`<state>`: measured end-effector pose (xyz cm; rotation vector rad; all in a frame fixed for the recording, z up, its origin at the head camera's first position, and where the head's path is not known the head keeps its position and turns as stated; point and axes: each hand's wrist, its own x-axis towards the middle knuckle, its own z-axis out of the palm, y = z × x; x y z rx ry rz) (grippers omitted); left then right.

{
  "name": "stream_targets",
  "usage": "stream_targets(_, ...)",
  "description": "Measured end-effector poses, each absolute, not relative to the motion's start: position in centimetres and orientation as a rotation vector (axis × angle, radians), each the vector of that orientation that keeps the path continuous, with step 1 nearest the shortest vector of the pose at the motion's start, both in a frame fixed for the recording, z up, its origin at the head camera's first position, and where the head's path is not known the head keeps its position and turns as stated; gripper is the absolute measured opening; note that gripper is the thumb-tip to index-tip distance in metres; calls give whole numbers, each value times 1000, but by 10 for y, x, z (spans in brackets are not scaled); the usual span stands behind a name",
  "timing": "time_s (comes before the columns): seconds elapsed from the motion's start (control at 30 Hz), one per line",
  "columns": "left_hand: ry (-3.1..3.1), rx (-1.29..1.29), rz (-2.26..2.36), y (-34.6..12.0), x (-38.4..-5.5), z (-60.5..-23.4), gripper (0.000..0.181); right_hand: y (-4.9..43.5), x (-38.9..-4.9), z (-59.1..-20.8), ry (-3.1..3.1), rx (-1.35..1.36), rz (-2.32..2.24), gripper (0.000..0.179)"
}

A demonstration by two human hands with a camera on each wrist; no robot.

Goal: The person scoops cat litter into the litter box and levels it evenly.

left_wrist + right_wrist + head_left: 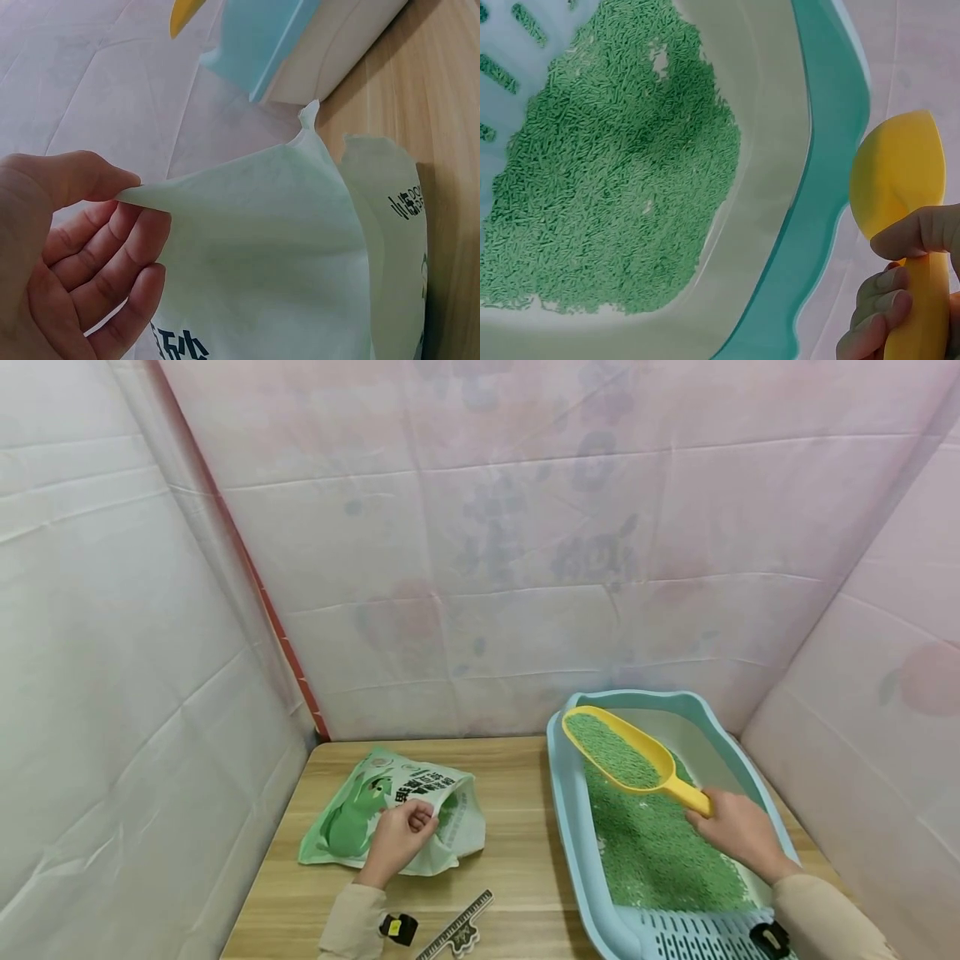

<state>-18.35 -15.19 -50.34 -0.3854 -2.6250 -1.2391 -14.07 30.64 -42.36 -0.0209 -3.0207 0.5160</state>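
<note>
My right hand (pixel 738 833) grips the handle of a yellow scoop (pixel 681 792), seen also in the right wrist view as a yellow scoop (pixel 916 315). Green pellet litter (pixel 611 750) fills its bowl, held above the left side of a blue litter box (pixel 564 827). More green litter (pixel 622 165) covers much of the box floor. On the left, my left hand (pixel 401 837) pinches the mouth edge of a green and white litter bag (pixel 352 818). In the left wrist view, thumb and fingers hold the edge of the bag (pixel 255 247), which gapes open. The bag lies on its side.
A wooden table (pixel 517 802) carries everything. A ruler-like strip (pixel 461 927) with a decorative shape lies near the front edge. A slotted blue grate (pixel 693 935) spans the near end of the box. Pale cloth walls (pixel 487 543) close off the back and both sides.
</note>
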Motion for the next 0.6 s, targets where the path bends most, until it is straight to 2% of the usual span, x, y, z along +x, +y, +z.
stream_targets(0.6,-2644,-369,-1282,-152,-183,-501,4,330,-137,-432,-3021,-37,483,16)
